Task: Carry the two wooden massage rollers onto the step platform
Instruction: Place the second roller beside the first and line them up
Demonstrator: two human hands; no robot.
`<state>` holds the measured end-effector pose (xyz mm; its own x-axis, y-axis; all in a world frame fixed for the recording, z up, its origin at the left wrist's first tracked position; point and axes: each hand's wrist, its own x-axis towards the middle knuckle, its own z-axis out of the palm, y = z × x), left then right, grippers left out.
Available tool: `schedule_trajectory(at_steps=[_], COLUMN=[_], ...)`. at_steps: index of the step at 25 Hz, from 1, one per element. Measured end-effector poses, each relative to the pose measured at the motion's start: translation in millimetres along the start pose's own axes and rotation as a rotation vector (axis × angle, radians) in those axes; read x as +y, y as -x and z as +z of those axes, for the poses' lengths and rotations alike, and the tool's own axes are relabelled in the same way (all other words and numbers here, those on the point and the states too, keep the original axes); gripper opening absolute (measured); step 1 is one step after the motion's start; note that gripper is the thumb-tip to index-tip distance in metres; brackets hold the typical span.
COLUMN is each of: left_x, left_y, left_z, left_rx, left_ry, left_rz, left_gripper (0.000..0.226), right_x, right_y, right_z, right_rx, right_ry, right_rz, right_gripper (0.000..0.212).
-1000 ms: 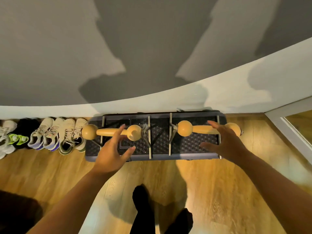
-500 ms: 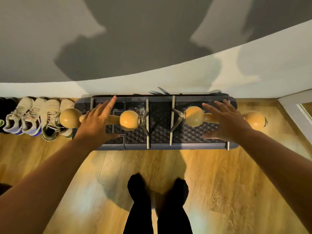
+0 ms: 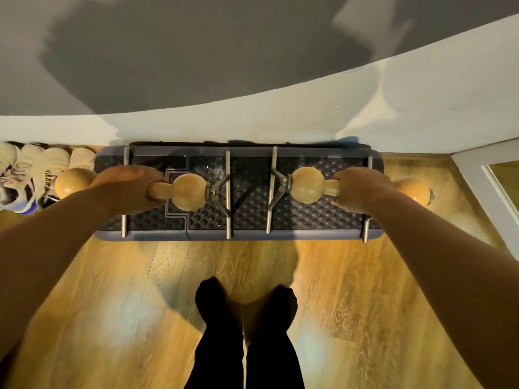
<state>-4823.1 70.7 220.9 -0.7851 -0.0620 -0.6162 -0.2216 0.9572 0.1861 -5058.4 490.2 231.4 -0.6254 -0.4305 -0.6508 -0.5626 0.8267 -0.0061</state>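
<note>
Half second earlier: both hands spread flat above rollers, fingers straight. Now fingers curled round wooden shafts.

- Left hand [image 3: 127,188] wrapped round left roller [image 3: 189,192], gripped between its two knobs.
- Right hand [image 3: 362,189] wrapped round right roller [image 3: 307,185], same hold.
- Both rollers seen lying across step platform [image 3: 252,234], metal stands resting on studded top; outer knobs overhang ends.
- Judgement: rollers already on platform; grip suggests repositioning or lift, purpose not determinable.
- Shoes [image 3: 25,175] lined beside platform's left end, near left knob.
</note>
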Motion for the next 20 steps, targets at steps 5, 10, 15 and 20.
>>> schedule_trajectory(at_steps=[5,10,15,20], left_x=[-6,-3,8,15], left_y=[-1,6,13,11], left_z=[-1,3,6,6], left_rx=[-0.020,0.055,0.023,0.025], left_ry=[-0.076,-0.091,-0.139,-0.116], left_rz=[0.008,0.005,0.009,0.030], left_gripper=[0.040,0.029,0.025,0.026], right_x=[1,-3,-15,-35], right_y=[3,7,15,17], right_z=[-3,-2,-10,-8], right_rx=[-0.028,-0.002,0.025,0.049], right_ry=[0.007,0.040,0.084,0.099], right_rz=[-0.039,-0.062,-0.103,-0.130], right_gripper=[0.014,0.015,0.016,0.018])
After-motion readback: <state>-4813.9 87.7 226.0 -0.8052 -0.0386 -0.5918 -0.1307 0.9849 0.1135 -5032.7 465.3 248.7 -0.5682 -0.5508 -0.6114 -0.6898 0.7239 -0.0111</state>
